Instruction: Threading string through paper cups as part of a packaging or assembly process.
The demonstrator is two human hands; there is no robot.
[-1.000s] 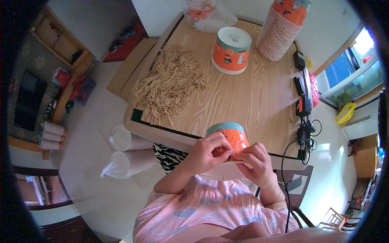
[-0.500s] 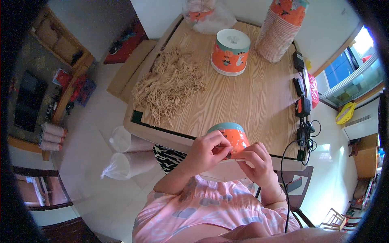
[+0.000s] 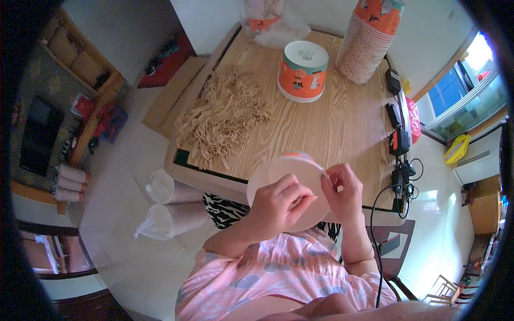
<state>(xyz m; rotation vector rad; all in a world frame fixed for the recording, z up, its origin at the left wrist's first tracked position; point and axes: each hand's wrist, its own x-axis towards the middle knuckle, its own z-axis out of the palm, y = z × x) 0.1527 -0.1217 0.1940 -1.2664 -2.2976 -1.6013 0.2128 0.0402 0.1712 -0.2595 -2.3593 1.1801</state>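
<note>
A paper bucket (image 3: 281, 170), white inside with a bit of orange showing at its far edge, is tilted with its open mouth toward me. My right hand (image 3: 342, 192) pinches its rim on the right side. In front of the mouth is my left hand (image 3: 281, 206), thumb and fingers pressed together; whatever is between them is too small to make out. Farther left on the table lies a loose heap of beige cords (image 3: 225, 115). An upside-down stack of orange and green paper buckets (image 3: 301, 75) stands beyond my hands.
Tall nested bucket stacks (image 3: 367, 45) stand at the table's back right and, partly in clear plastic, at the back left (image 3: 262, 18). Black power adapters (image 3: 399, 140) and cables line the right edge. Bagged stacks (image 3: 179, 219) lie on the floor at left.
The bucket has turned from showing its orange outside to showing its white inside. My right hand has risen with the rim, and my left hand has come away from the bucket's printed side.
</note>
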